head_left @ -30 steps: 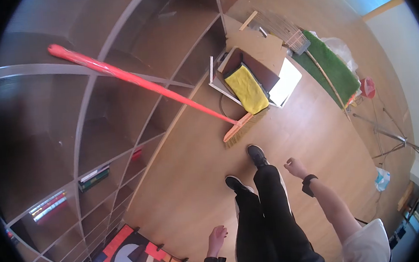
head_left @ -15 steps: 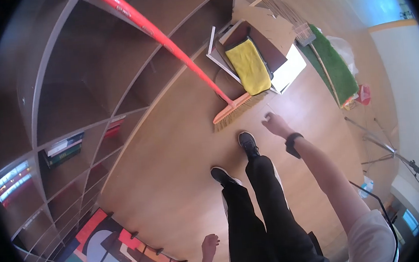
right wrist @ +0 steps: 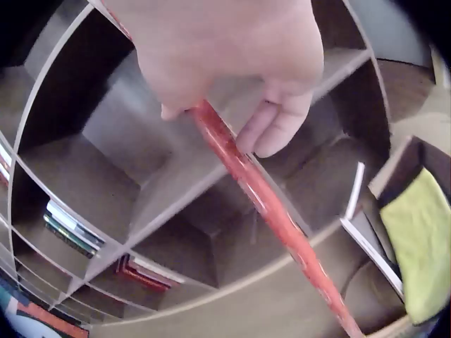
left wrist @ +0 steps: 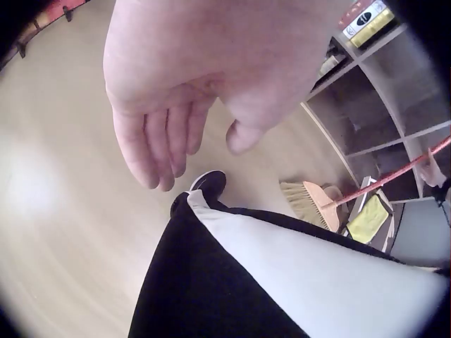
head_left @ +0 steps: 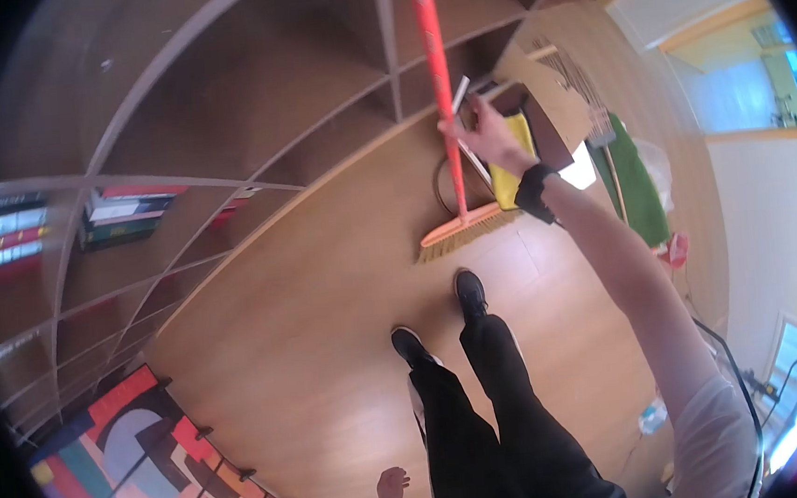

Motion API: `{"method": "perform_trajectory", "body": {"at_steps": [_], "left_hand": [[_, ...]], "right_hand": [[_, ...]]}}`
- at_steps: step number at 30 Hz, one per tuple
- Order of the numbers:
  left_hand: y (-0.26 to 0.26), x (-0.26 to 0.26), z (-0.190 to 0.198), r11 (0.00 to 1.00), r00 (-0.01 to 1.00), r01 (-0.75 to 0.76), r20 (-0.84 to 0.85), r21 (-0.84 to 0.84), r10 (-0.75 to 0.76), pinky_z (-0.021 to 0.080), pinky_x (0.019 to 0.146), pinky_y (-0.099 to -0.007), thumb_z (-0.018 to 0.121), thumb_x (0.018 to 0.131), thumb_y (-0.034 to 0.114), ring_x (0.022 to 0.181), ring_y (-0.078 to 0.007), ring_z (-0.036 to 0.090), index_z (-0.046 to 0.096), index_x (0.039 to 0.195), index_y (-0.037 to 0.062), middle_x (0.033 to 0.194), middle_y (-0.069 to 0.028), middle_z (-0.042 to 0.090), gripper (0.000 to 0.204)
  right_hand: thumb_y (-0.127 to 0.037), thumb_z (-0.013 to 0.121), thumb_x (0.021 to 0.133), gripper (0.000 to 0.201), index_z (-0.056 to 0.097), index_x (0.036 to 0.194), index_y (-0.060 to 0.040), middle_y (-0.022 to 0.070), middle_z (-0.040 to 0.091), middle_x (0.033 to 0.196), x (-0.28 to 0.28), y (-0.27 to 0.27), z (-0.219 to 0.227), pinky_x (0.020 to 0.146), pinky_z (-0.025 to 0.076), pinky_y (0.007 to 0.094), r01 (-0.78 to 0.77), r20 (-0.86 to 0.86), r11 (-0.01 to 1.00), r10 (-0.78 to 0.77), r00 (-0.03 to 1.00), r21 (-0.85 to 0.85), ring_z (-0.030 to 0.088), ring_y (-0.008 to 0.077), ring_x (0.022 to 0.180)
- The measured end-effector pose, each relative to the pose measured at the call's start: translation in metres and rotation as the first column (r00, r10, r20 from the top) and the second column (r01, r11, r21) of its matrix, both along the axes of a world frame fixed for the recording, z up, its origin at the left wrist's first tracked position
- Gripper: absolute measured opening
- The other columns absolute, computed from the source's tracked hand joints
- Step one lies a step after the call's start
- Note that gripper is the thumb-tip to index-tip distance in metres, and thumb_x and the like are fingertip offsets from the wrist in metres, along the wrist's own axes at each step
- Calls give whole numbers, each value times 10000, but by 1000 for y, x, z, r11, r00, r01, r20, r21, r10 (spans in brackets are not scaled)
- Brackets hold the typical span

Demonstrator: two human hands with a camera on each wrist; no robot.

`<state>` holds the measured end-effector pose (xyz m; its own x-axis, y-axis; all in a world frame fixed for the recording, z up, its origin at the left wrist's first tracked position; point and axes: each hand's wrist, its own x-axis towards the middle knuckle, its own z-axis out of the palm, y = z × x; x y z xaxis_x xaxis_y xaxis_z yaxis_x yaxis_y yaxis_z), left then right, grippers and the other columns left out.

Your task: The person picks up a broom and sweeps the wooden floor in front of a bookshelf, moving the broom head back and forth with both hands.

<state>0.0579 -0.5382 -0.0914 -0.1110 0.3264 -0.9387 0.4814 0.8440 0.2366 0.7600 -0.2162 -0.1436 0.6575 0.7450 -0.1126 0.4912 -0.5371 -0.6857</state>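
Observation:
The broom's red handle [head_left: 437, 54] slants up past the shelving, its orange head [head_left: 461, 228] and bristles resting on the floor. At the handle is my right hand [head_left: 495, 140], thumb against it and fingers spread to the other side, not wrapped round. In the right wrist view the handle [right wrist: 271, 204] runs out between the thumb and fingers of that hand [right wrist: 232, 56]; part of it is hidden under the palm. My left hand [head_left: 392, 491] hangs low beside the legs, holding nothing; its fingers are loosely bent in the left wrist view [left wrist: 204, 77].
Shelving [head_left: 314, 129] with books [head_left: 129, 214] stands on the left. Behind my right hand are a cardboard box [head_left: 551, 106] and a yellow cloth [head_left: 505, 180]. A green mat [head_left: 637, 183] lies farther right, and a colourful panel [head_left: 143, 447] is at lower left.
My right hand has moved up and forward from above the floor to the broom handle. The head view has turned, and the handle appears more upright. My left hand remains low and empty.

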Motion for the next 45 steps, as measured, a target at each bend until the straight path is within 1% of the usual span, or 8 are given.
{"method": "perform_trajectory", "body": {"at_steps": [21,26,29,30,33,35,37,45], "left_hand": [[21,-12,64,941,828,-334,495,57,263,537,599,-320,576,894,141,721,-217,643,572,998,4,912,-122,640,172],[74,-47,41,920,875,290,317,264,-367,504,532,-310,514,894,300,586,-164,624,660,900,69,688,-58,644,273],[123,-45,56,32,394,770,-434,638,-810,501,685,-448,507,868,351,711,-323,628,665,802,68,762,-135,660,331],[144,-37,73,678,786,554,-34,483,-618,500,709,-466,507,862,348,765,-340,626,661,846,69,846,-156,663,319],[186,-28,66,737,895,380,-20,558,-447,518,702,-371,526,899,313,789,-231,645,597,1101,34,971,-131,661,351],[215,-16,77,-52,244,890,-570,453,-784,514,751,-397,502,906,278,854,-284,640,588,1113,26,1002,-146,654,337],[224,3,69,536,794,542,-187,647,-578,503,787,-408,490,898,245,891,-312,628,594,1072,31,980,-162,643,295],[203,64,164,600,749,383,143,702,-646,468,649,-381,543,869,329,717,-278,624,616,892,11,734,-143,639,327]], "right_hand": [[-375,571,836,400,583,629,-33,110,557,528,-104,-70,226,530,467,405,88,-14,983,-87,996,162,629,243,573],[-314,534,898,335,637,825,-4,100,611,675,-215,-170,292,583,478,362,-240,-235,971,229,945,-18,609,190,640],[-334,538,912,339,646,879,-14,62,610,653,-245,-183,346,530,483,305,-327,-305,933,271,913,-150,600,144,574],[-342,550,911,344,640,843,-17,58,626,652,-247,-187,340,534,483,288,-313,-286,944,273,918,-103,621,127,597],[-342,566,914,350,638,838,-8,59,642,645,-257,-183,378,520,488,270,-271,-250,959,243,937,-82,640,116,592],[-354,537,930,377,611,835,3,63,624,645,-261,-184,384,525,496,266,-282,-260,957,258,931,-61,637,124,597],[-366,508,946,403,584,833,14,68,606,644,-274,-193,390,530,504,262,-301,-275,953,279,920,-40,635,131,601],[-265,505,950,270,593,936,-10,67,620,756,-336,-221,438,624,512,283,-562,-381,823,498,779,-74,643,148,676]]}}
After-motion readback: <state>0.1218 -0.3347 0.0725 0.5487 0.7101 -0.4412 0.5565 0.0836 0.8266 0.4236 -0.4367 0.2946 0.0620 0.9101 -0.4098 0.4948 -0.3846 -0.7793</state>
